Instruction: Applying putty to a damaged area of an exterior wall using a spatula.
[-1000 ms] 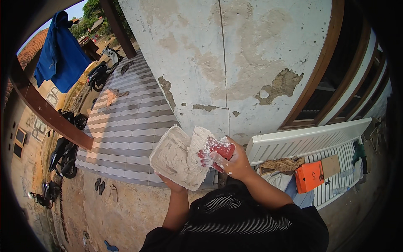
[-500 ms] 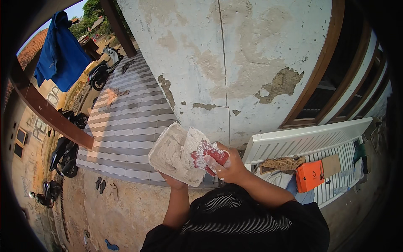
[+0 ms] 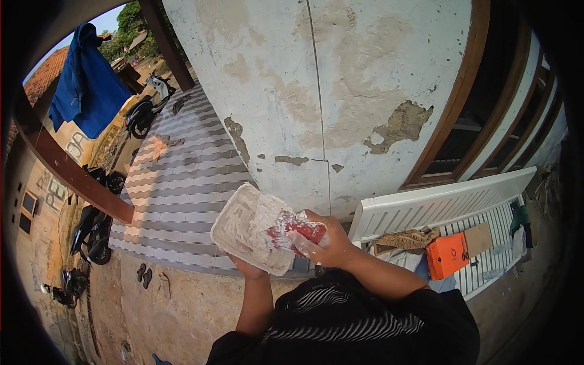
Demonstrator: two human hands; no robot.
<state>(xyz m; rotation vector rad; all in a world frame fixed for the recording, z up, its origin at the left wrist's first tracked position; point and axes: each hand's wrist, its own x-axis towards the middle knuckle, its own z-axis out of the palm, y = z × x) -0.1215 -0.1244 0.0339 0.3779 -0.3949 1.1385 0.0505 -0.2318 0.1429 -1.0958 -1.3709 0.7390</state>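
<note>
The person's left hand [image 3: 248,267] reaches up from below and cups the underside of a flat, rectangular, white plaster-caked board [image 3: 254,235], tilted with its loaded face toward the person; only its fingertips show under the board's lower edge, gripping it. Immediately to the right, the right hand [image 3: 325,244] is clenched around a red-handled, plaster-smeared scraping tool [image 3: 299,231], whose blade lies on the board's right part, touching the wet white paste.

Beyond both hands rises a pale, cracked plastered wall [image 3: 340,91] with patches flaked down to brown. Right of the right hand, lower down, a white slatted bench [image 3: 438,210] carries a crumpled brown cloth [image 3: 404,240] and an orange rectangular box [image 3: 447,255].

The board seems propped from below only, so a hard push of the blade could tip it and spill paste. Paste smeared along the handle could probably let the tool slip in the fist.
</note>
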